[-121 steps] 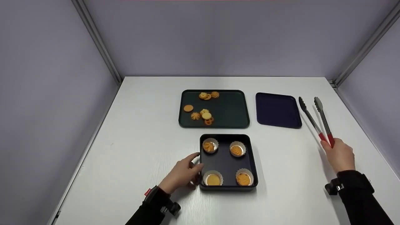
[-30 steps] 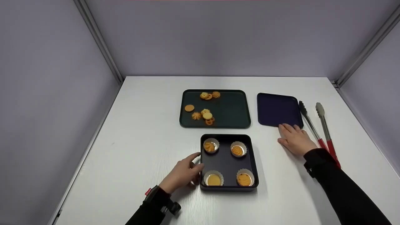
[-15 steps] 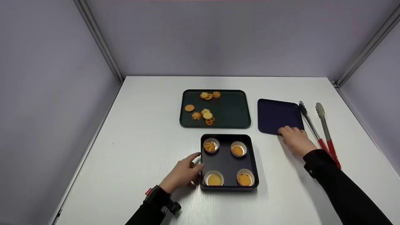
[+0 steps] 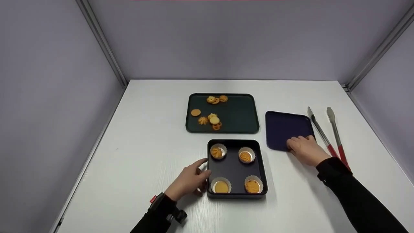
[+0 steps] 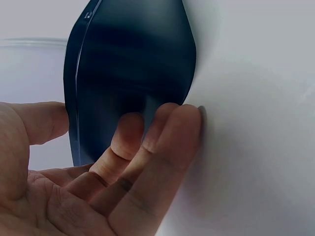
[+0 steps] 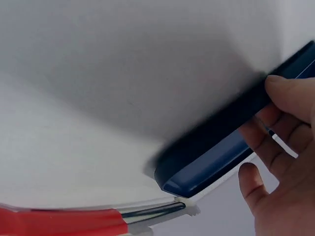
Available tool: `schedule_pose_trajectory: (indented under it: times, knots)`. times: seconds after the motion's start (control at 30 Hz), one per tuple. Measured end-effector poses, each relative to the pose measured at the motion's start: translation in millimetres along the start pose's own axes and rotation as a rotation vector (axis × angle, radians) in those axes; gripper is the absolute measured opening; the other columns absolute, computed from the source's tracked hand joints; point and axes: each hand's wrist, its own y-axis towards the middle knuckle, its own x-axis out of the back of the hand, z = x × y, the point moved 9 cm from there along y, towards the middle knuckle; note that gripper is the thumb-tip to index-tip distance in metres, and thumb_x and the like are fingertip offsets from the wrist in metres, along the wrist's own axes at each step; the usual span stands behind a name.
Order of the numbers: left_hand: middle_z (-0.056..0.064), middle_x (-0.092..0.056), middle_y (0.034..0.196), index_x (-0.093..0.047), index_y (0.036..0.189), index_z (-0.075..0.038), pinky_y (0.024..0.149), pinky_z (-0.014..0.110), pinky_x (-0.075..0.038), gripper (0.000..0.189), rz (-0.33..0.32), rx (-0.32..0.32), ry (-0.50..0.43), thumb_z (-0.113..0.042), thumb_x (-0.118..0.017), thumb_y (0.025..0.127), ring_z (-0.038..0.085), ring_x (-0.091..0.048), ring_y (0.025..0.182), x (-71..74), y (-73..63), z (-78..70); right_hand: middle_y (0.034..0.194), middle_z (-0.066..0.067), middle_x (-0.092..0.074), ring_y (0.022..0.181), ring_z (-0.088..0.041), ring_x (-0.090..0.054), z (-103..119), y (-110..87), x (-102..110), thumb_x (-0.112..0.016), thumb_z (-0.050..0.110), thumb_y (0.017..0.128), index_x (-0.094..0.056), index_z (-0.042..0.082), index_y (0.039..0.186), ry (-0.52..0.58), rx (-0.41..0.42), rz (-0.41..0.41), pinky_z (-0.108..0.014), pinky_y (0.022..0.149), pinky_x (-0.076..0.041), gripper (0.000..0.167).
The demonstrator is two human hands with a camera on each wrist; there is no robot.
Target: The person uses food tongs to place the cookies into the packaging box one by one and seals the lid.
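Observation:
My left hand (image 4: 190, 180) rests at the left side of a square dark baking pan (image 4: 231, 170). In the left wrist view, its thumb touches the pan's rim and its loosely bent fingers lie by the outer wall (image 5: 128, 64). Several paper cups stand in the pan, each with a cookie, such as the swirled cookie (image 4: 245, 156) at back right. My right hand (image 4: 305, 149) pinches the near edge of a dark blue tray (image 4: 284, 126). In the right wrist view, the thumb lies on the tray's outer edge (image 6: 211, 125) and fingers reach over its rim.
Behind the pan lies a dark green tray (image 4: 239, 113) with several cookies on its left part. Red-handled tongs (image 4: 336, 132) lie spread on the white table, close to the blue tray's right side and partly under the right forearm. Grey walls enclose the table.
Four seconds ago my right hand held the tongs; they now lie on the table. The right hand has since taken the blue tray's near edge, and the tray has slid toward me.

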Motion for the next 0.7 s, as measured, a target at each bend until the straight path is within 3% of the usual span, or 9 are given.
schedule_pose_trajectory:
  times: [0.13,0.4,0.5,0.7]
  knots:
    - [0.012,-0.068,0.088,-0.036,0.159,-0.012,0.052,0.041,-0.062,0.062,-0.004,0.002,0.007,-0.028,-0.06,0.105,0.023,-0.067,0.06,0.0,-0.5,0.4,0.082,-0.004,-0.057,0.073,-0.025,-0.055,8.6,-2.1,16.4,-0.075,-0.002,0.087,-0.057,0.01,0.088,-0.015,0.073,-0.073,-0.038,0.061,-0.039,0.021]
    - [0.013,-0.068,0.088,-0.036,0.159,-0.011,0.051,0.041,-0.062,0.062,-0.008,-0.004,0.021,-0.028,-0.06,0.105,0.025,-0.068,0.061,-0.1,0.4,-1.9,0.084,-0.009,-0.052,0.07,-0.027,-0.051,18.8,-8.9,73.4,-0.077,-0.014,0.073,-0.052,0.002,0.089,-0.042,0.187,-0.355,-0.038,0.058,-0.045,0.034]
    - [0.013,-0.068,0.088,-0.036,0.159,-0.011,0.051,0.041,-0.062,0.062,-0.01,-0.006,0.029,-0.029,-0.06,0.105,0.026,-0.068,0.061,0.1,0.2,-2.1,0.086,-0.012,-0.052,0.072,-0.03,-0.053,23.5,-10.8,94.9,-0.071,-0.018,0.073,-0.053,-0.002,0.091,-0.041,0.218,-0.441,-0.039,0.06,-0.047,0.031]
    - [0.018,-0.067,0.092,-0.037,0.159,-0.011,0.051,0.041,-0.061,0.063,-0.014,-0.007,0.042,-0.031,-0.06,0.104,0.024,-0.067,0.06,0.2,-0.9,-2.5,0.087,-0.012,-0.06,0.076,-0.028,-0.053,32.1,-16.4,127.6,-0.075,-0.012,0.08,-0.057,-0.002,0.099,-0.036,0.157,-0.516,-0.036,0.058,-0.05,0.028]
